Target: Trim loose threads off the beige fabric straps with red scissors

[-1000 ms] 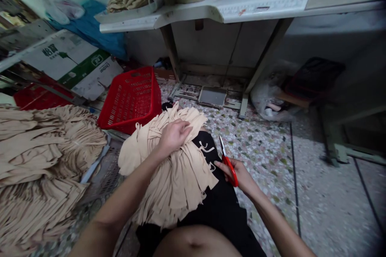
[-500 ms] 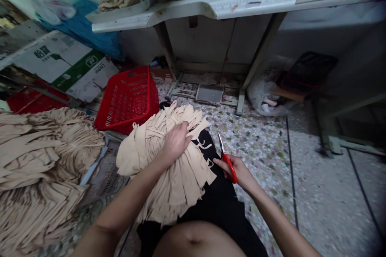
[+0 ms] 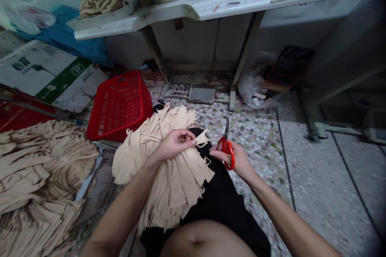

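A bundle of beige fabric pieces (image 3: 177,184) lies draped across my lap, over black trousers (image 3: 218,196). My left hand (image 3: 176,143) rests above the bundle and pinches one fabric piece (image 3: 202,138) between thumb and fingers, its end pointing right. Red-handled scissors (image 3: 227,144) are in my right hand (image 3: 237,158), blades pointing up and away from me. The right thumb and fingers reach toward the pinched piece, with a small gap between. Thin fabric strips (image 3: 207,161) hang off the bundle's right edge onto the trousers.
Left of me is a large heap of beige fabric (image 3: 45,168). A red plastic basket (image 3: 119,104) stands ahead on the left, near a white and green carton (image 3: 51,74). Across the front runs a white sewing table (image 3: 232,0), with a pedal (image 3: 202,92) beneath it.
My left hand has lifted from lying flat on the bundle and now pinches one piece. The scissors have turned more upright. The view has shifted slightly to the right.
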{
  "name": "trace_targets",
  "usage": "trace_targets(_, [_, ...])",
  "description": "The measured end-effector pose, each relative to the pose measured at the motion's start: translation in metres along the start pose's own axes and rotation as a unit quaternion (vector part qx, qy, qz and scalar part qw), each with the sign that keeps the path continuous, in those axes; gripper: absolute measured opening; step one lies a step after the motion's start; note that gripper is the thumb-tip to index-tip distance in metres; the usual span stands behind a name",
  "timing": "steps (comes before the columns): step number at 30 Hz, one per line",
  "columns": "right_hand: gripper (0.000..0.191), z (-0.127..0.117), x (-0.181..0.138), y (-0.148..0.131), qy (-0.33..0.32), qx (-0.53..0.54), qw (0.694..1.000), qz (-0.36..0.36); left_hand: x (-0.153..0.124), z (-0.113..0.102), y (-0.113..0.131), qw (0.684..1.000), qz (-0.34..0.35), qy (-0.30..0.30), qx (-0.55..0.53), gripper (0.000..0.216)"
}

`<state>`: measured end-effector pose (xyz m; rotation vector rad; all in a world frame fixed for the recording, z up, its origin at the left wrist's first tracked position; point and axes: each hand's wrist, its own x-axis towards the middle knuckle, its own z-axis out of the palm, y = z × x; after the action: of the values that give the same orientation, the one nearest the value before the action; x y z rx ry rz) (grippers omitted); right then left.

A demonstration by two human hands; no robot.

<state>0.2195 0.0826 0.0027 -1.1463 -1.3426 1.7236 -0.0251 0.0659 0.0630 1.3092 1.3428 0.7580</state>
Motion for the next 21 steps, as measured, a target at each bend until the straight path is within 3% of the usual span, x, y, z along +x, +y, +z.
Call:
trace_targets(6, [0.059,0.012,0.027,-0.024,0.015,0.052,0.996,-0.076,0.01,0.011,-0.004,0.999,0.026,-0.039,0.007,0.03])
trace_targets(15, [0.051,0.019,0.039,-0.017,0.014,0.048,0.996,-0.072,0.006,0.017,-0.012,0.998,-0.022,-0.048,-0.029,0.036])
trace_targets(21, [0.05,0.006,0.023,-0.008,0.03,0.021,0.999,-0.035,0.006,0.017,-0.016,0.985,-0.057,0.015,-0.162,0.045])
